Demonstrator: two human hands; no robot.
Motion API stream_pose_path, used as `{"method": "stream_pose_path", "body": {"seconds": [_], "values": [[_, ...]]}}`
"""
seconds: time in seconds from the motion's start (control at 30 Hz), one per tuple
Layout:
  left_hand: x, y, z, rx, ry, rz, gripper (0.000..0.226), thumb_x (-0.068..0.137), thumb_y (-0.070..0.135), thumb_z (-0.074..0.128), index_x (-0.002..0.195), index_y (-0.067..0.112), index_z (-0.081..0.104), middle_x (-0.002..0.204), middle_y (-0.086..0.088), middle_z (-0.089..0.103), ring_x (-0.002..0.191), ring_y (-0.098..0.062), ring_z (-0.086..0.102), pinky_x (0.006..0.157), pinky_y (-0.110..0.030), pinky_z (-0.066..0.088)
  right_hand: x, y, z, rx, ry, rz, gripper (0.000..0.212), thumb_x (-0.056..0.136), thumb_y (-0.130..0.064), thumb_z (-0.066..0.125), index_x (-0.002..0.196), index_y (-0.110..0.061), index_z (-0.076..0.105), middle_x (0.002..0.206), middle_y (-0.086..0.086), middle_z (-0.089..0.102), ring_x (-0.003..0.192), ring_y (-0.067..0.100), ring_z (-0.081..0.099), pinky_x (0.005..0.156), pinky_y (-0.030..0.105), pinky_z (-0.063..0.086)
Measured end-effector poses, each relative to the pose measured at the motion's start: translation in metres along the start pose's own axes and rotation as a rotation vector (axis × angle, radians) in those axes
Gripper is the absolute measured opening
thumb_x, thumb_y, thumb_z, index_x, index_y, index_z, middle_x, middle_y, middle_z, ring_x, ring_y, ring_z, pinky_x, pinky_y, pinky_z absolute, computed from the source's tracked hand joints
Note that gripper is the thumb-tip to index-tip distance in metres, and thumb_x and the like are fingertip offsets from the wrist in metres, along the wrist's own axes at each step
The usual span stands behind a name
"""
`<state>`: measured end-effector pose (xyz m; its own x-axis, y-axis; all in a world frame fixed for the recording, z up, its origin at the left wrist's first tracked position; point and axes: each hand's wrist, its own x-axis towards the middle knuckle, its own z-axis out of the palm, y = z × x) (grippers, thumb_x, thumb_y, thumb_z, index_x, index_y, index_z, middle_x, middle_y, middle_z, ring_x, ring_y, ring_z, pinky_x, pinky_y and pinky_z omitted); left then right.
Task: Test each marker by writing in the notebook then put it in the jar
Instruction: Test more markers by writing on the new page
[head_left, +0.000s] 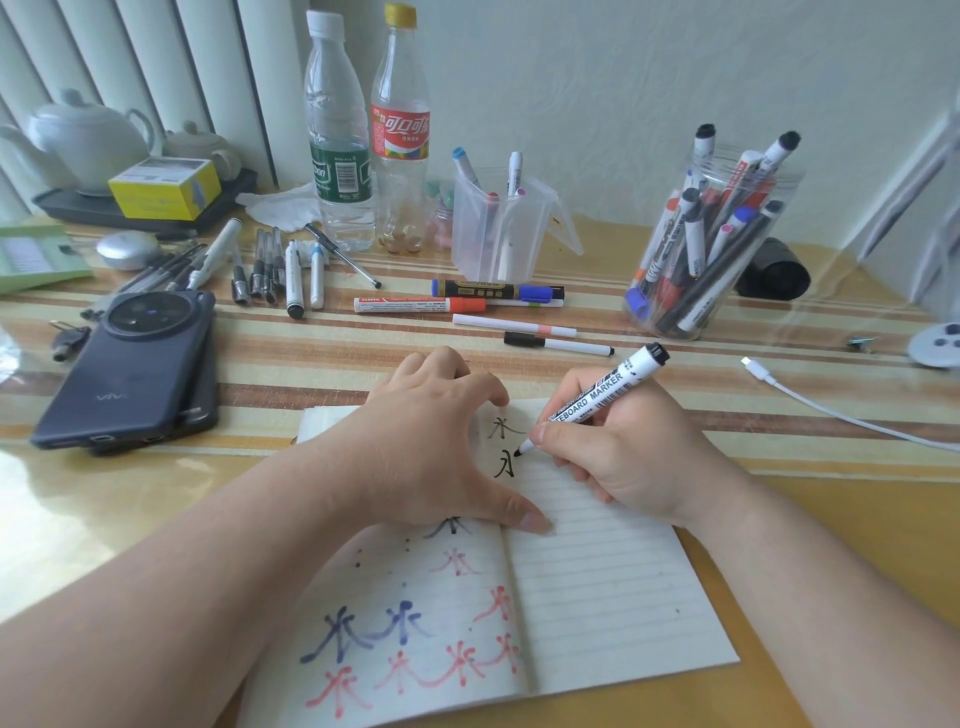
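The right hand pinched a black whiteboard marker, its tip touching the right page of the lined notebook beside black strokes. The left hand, fingers spread and uncurled, pressed the pages flat. At one o'clock from the notebook, the clear jar stood on the surface, holding markers.

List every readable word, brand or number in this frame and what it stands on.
"EBOARD MARKER": marker in the right hand, start hidden.
"vivo": phone.
"可口可乐": red-labelled bottle.
"水", handwritten repeatedly: notebook.
Too blurred: green bottle label, yellow box, markers on the table.
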<state>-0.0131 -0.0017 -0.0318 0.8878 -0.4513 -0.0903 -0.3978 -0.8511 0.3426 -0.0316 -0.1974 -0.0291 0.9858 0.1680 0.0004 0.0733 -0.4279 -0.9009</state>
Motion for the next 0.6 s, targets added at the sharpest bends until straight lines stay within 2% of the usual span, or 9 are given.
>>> {"method": "stream_pose_path", "body": {"seconds": [0.2,0.37,0.47,0.53,0.6], "values": [[-0.0008,0.0015,-0.0022,0.006,-0.022,-0.008,0.108,0.043,0.093,0.065,0.137,0.046,0.038,0.127,0.015,0.033,0.124,-0.011,0.028,0.100,-0.028,0.030,-0.0014,-0.0023,-0.0002,-0.029,-0.029,-0.010,0.022,0.085,-0.007,0.073,0.068,-0.017,0.064,0.055,0.001,0.062,0.052,0.015,0.056,0.043,0.019,0.039],[-0.0006,0.0026,-0.0023,0.002,-0.016,-0.007,0.111,0.043,0.093,0.066,0.139,0.046,0.036,0.127,0.017,0.033,0.125,-0.010,0.028,0.102,-0.029,0.031,0.0018,0.0005,-0.0029,-0.015,-0.030,0.028,0.015,0.082,0.000,0.070,0.070,-0.004,0.062,0.052,0.002,0.056,0.049,0.015,0.051,0.042,0.020,0.037],[-0.0013,0.0021,-0.0017,-0.009,0.000,0.006,0.113,0.042,0.093,0.066,0.140,0.046,0.035,0.128,0.017,0.032,0.126,-0.009,0.028,0.105,-0.030,0.031,0.0041,0.0020,-0.0055,-0.053,0.005,0.019,0.015,0.070,-0.010,0.068,0.066,-0.001,0.056,0.052,0.007,0.048,0.050,0.019,0.042,0.046,0.027,0.033],[-0.0022,0.0024,-0.0014,-0.020,0.033,0.046,0.115,0.043,0.091,0.069,0.142,0.046,0.030,0.128,0.018,0.032,0.126,-0.008,0.027,0.107,-0.029,0.031,0.0054,0.0037,-0.0072,0.009,0.047,0.026,0.013,0.064,-0.013,0.063,0.062,-0.004,0.054,0.051,0.009,0.044,0.048,0.019,0.039,0.045,0.027,0.031],[-0.0037,0.0037,-0.0009,-0.074,0.088,0.130,0.122,0.047,0.084,0.075,0.147,0.049,0.014,0.128,0.020,0.032,0.123,-0.004,0.029,0.108,-0.025,0.030,0.0064,0.0068,-0.0098,0.167,0.092,0.030,0.008,0.065,-0.010,0.062,0.062,-0.007,0.055,0.048,0.007,0.042,0.045,0.019,0.036,0.043,0.023,0.028]]}}
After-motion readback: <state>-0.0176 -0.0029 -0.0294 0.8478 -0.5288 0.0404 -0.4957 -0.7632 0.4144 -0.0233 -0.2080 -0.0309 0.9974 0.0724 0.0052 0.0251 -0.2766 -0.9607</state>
